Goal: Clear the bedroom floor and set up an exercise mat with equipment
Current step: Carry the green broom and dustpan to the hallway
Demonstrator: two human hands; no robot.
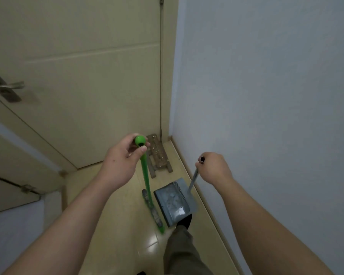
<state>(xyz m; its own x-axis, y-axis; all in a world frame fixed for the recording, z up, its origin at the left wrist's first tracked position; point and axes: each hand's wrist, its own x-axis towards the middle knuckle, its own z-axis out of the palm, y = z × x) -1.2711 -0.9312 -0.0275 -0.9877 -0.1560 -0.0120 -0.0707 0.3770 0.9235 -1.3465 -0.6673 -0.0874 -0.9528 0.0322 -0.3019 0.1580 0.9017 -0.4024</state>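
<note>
Green broom (pixel 146 175) stands nearly upright on the glossy floor (pixel 117 215) by the door (pixel 77 86), and the left hand (pixel 121 157) grips the top of its handle. Just right of its head, the grey dustpan (pixel 174 201) is low beside the wall (pixel 266 96). The right hand (pixel 214 169) curls its fingers round the dustpan's metal handle.

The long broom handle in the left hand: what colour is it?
Bright green plastic broom handle, best in the head view.

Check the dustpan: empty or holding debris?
Holding debris: pale scraps and dust are scattered across the inside of the grey dustpan, whose handle the right hand grips.
</note>
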